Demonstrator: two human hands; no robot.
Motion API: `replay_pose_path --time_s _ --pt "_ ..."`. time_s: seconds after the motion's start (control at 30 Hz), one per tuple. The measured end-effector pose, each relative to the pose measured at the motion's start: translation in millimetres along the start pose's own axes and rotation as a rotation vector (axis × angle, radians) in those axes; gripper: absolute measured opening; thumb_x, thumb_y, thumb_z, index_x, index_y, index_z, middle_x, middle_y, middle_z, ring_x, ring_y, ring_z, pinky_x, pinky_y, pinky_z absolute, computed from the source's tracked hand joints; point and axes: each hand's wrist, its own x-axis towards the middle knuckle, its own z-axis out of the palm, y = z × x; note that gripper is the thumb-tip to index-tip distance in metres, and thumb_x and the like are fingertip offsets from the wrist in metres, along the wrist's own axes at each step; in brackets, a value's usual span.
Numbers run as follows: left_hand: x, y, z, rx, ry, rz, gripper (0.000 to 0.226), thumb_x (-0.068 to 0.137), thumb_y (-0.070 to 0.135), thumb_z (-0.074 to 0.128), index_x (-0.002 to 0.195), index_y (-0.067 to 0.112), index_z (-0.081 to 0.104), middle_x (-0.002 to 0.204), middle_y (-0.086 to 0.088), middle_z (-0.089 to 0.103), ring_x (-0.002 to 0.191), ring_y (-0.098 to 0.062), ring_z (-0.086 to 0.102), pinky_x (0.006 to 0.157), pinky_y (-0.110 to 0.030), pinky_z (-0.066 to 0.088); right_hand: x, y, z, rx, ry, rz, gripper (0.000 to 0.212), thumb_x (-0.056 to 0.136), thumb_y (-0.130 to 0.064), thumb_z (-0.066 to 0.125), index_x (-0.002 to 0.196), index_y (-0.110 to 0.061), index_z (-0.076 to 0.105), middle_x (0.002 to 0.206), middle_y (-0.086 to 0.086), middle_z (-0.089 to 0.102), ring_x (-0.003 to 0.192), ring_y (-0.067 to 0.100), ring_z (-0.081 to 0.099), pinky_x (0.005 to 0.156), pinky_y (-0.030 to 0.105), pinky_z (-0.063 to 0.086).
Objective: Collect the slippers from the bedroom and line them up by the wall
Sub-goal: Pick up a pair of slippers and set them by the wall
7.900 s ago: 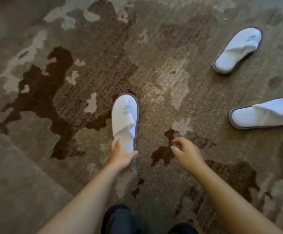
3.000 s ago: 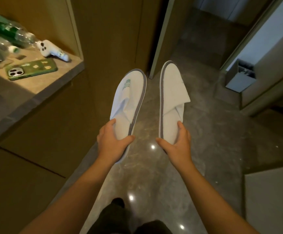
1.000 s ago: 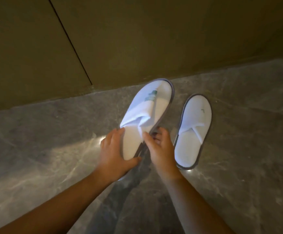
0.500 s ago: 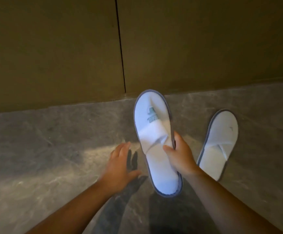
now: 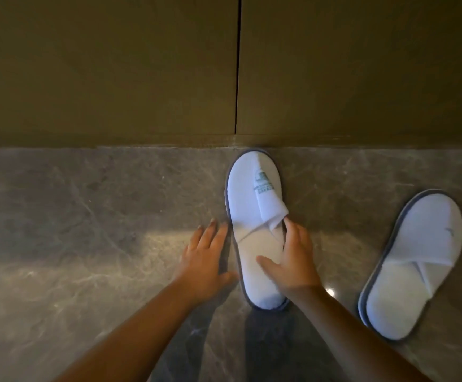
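A white slipper with a green logo point(image 5: 254, 194) lies flat on the grey stone floor, its toe touching the foot of the brown wall point(image 5: 141, 78). My right hand point(image 5: 296, 260) grips its right side, thumb across the insole and fingers along the edge by the strap. Flat on the floor against the slipper's left edge is my left hand point(image 5: 205, 260), fingers apart and holding nothing. A second white slipper point(image 5: 417, 257) lies to the right, slanted, with its toe a short way off the wall.
The wall has a vertical panel seam point(image 5: 236, 64) just above the logo slipper. Polished marble floor point(image 5: 72, 216) stretches to the left, with glare patches on it.
The logo slipper has gone from tilted in my right hand to flat on the floor with its toe at the wall. My left hand has moved in against its left edge.
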Motion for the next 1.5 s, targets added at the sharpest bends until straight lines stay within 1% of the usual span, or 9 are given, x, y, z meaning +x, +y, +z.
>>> replay_pose_path --time_s 0.17,0.23,0.3,0.4,0.7,0.9,1.1,1.33,1.5 --pt "3.5 0.0 13.6 0.04 0.052 0.084 0.095 0.072 0.064 0.048 0.134 0.036 -0.018 0.155 0.001 -0.011 0.141 -0.029 -0.01 0.114 -0.048 0.002 -21.3 28.0 5.8 -0.064 -0.263 -0.135 0.106 0.064 -0.041 0.073 0.141 -0.029 0.001 0.154 0.003 0.004 0.14 0.022 0.009 0.111 0.031 0.016" --pt "4.2 -0.2 14.1 0.087 0.05 0.092 0.094 0.073 0.065 0.047 0.136 0.034 -0.016 0.155 -0.001 -0.011 0.14 -0.032 -0.012 0.112 -0.048 -0.004 -26.1 32.7 10.0 -0.305 -0.171 -0.227 0.111 0.059 -0.049 0.074 0.141 -0.02 0.007 0.152 0.012 0.014 0.136 0.029 0.024 0.107 0.035 0.029" --pt "5.5 -0.3 13.3 0.11 0.047 0.088 0.097 0.072 0.065 0.048 0.137 0.031 -0.015 0.155 -0.001 -0.012 0.14 -0.033 -0.013 0.11 -0.047 -0.009 -25.7 28.9 12.8 -0.397 -0.165 -0.259 0.113 0.061 -0.052 0.072 0.142 -0.017 0.001 0.152 0.015 0.011 0.137 0.03 0.023 0.108 0.037 0.03" --pt "10.8 -2.5 9.4 0.099 0.046 0.081 0.1 0.071 0.063 0.051 0.137 0.029 -0.016 0.155 0.0 -0.011 0.14 -0.032 -0.014 0.108 -0.047 -0.012 -22.6 23.2 16.9 -0.384 -0.245 -0.245 0.112 0.068 -0.053 0.066 0.139 -0.021 -0.015 0.153 0.009 -0.008 0.14 0.026 0.006 0.113 0.036 0.02" --pt "18.5 -1.7 7.5 0.102 0.05 0.054 0.103 0.07 0.058 0.058 0.139 0.026 -0.012 0.155 -0.002 -0.004 0.141 -0.031 -0.011 0.113 -0.049 -0.005 -27.6 10.3 28.6 -0.29 -0.187 -0.18 0.112 0.069 -0.057 0.061 0.135 -0.026 -0.024 0.154 0.011 -0.014 0.142 0.028 0.002 0.114 0.038 0.019" --pt "17.7 -0.3 6.4 0.128 0.059 0.018 0.103 0.069 0.061 0.056 0.138 0.027 -0.012 0.155 0.0 -0.003 0.141 -0.03 -0.007 0.113 -0.049 -0.003 -23.7 7.6 28.6 -0.239 -0.174 -0.123 0.109 0.068 -0.056 0.063 0.137 -0.028 -0.016 0.154 0.005 -0.009 0.141 0.027 0.006 0.112 0.04 0.021" --pt "5.6 26.3 11.1 0.111 0.151 0.162 0.092 0.072 0.06 0.052 0.14 0.026 0.0 0.155 -0.005 -0.003 0.142 -0.031 0.001 0.114 -0.047 0.005 -44.7 56.7 -28.6 -0.211 0.209 -0.046 0.078 0.07 -0.038 0.07 0.134 -0.012 0.034 0.143 0.019 0.038 0.13 0.033 0.037 0.103 0.045 0.034" --pt "0.6 40.8 24.6 0.258 0.054 0.224 0.084 0.079 0.056 0.046 0.141 0.019 0.003 0.154 -0.011 -0.006 0.141 -0.03 -0.007 0.115 -0.043 0.004 -78.3 132.3 -49.7 -0.421 0.2 0.388 0.096 0.068 -0.057 0.063 0.14 -0.019 0.012 0.149 0.024 0.017 0.132 0.042 0.025 0.104 0.057 0.032" --pt "0.5 42.2 20.0 0.251 0.01 0.217 0.085 0.078 0.055 0.049 0.141 0.019 0.003 0.154 -0.01 -0.005 0.142 -0.029 -0.006 0.115 -0.043 0.005 -76.0 139.7 -43.3 -0.278 0.233 0.369 0.088 0.074 -0.049 0.061 0.14 -0.023 0.009 0.15 0.022 0.012 0.132 0.038 0.026 0.104 0.046 0.035"
